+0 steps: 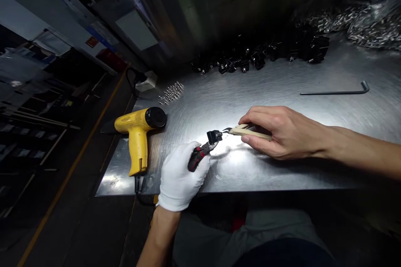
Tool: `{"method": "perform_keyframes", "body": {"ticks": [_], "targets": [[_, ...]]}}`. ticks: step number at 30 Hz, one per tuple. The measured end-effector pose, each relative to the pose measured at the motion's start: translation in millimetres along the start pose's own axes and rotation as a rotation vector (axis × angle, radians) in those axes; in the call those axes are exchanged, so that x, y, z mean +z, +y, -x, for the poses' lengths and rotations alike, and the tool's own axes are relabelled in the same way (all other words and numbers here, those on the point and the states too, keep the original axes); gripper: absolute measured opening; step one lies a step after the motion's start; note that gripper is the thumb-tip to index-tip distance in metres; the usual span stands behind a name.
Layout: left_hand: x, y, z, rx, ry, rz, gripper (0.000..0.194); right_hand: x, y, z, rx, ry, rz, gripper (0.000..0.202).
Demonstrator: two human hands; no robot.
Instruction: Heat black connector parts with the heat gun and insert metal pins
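Note:
My left hand [183, 173], in a white glove, is closed around black-and-red pliers [198, 156]. At the jaws of these pliers sits a small black part [214, 136] with a metal piece on its right side. My bare right hand [275, 131] grips pliers with cream-coloured handles [250, 132]. Their dark tips point left and meet or nearly meet the metal piece; I cannot tell whether they pinch it. Both hands are just above the metal table [250, 175], near its front edge.
A yellow heat gun [137, 137] lies at the left, its cord hanging over the edge. Small metal pins [171, 93] stand in rows behind it. Black parts [257, 59] line the back. A hex key [335, 92] and a plastic bag of metal pieces [376, 29] are at the right.

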State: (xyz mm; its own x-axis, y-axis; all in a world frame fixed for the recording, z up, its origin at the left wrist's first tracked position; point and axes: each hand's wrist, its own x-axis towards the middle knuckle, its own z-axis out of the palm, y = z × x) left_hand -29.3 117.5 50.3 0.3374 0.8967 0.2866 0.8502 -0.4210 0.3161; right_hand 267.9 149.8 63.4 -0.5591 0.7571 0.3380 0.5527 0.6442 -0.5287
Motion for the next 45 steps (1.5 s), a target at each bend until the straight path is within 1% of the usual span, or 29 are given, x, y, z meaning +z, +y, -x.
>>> {"method": "perform_keyframes", "body": {"ticks": [4, 6, 9, 11, 13, 15, 17, 19, 21, 23, 25, 28, 31, 33, 35, 36, 39, 45], "targets": [[1.1, -1.2, -0.4, 0.014, -0.007, 0.0, 0.023, 0.3, 2.4, -0.7, 0.008, -0.038, 0.016, 0.032], [1.4, -2.3, -1.3, 0.024, 0.003, -0.008, 0.022, -3.3, 4.9, -0.3, 0.048, -0.055, 0.076, 0.036], [2.0, -4.7, -2.6, 0.028, 0.025, 0.002, 0.021, -13.2, 8.4, 2.0, 0.15, -0.094, 0.239, 0.044], [3.8, -7.5, -3.6, 0.021, 0.04, 0.007, 0.021, -21.2, 13.6, 6.6, 0.177, -0.149, 0.323, 0.051], [6.5, -10.3, -4.9, -0.017, 0.055, -0.002, 0.021, -31.8, 24.3, 16.5, 0.199, -0.191, 0.374, 0.058], [7.8, -11.1, -5.1, -0.042, 0.073, 0.012, 0.022, -46.8, 39.8, 33.9, 0.29, -0.162, 0.444, 0.059], [6.6, -9.9, -3.5, -0.021, 0.082, 0.062, 0.023, -64.4, 59.0, 56.6, 0.435, -0.061, 0.53, 0.054], [4.2, -8.1, -0.8, 0.007, 0.066, 0.132, 0.023, -79.6, 80.8, 77.7, 0.534, 0.019, 0.584, 0.046], [1.9, -6.8, 1.5, -0.001, 0.051, 0.196, 0.021, -88.4, 99.6, 90.1, 0.543, 0.033, 0.573, 0.035], [0.5, -5.5, 3.1, -0.029, 0.049, 0.227, 0.02, -89.4, 105.9, 91.1, 0.519, 0.043, 0.546, 0.031], [-0.2, -3.7, 4.0, -0.047, 0.058, 0.225, 0.018, -82.6, 93.9, 81.7, 0.482, 0.07, 0.506, 0.031], [0.1, -1.5, 4.4, -0.034, 0.062, 0.206, 0.019, -60.8, 51.4, 53.5, 0.367, 0.077, 0.396, 0.032], [1.2, -1.3, 3.8, -0.014, 0.059, 0.17, 0.022, -35.5, 9.2, 20.5, 0.158, 0.022, 0.268, 0.03], [1.6, -1.7, 3.5, -0.018, 0.042, 0.132, 0.021, -22.8, -7.1, 4.5, -0.036, 0.001, 0.204, 0.026], [1.5, -1.8, 3.6, -0.012, 0.022, 0.088, 0.022, -15.0, -12.9, -3.9, -0.177, 0.02, 0.204, 0.023], [1.4, -1.7, 3.7, -0.004, 0.02, 0.067, 0.022, -12.7, -12.8, -5.6, -0.211, 0.04, 0.219, 0.022], [1.2, -0.8, 3.9, 0.022, 0.032, 0.032, 0.023, -9.7, -7.4, -5.0, -0.216, 0.076, 0.236, 0.019], [2.2, -0.6, 2.9, 0.028, 0.022, 0.002, 0.024, -9.3, 0.2, -1.2, -0.198, 0.072, 0.231, 0.015]]}}
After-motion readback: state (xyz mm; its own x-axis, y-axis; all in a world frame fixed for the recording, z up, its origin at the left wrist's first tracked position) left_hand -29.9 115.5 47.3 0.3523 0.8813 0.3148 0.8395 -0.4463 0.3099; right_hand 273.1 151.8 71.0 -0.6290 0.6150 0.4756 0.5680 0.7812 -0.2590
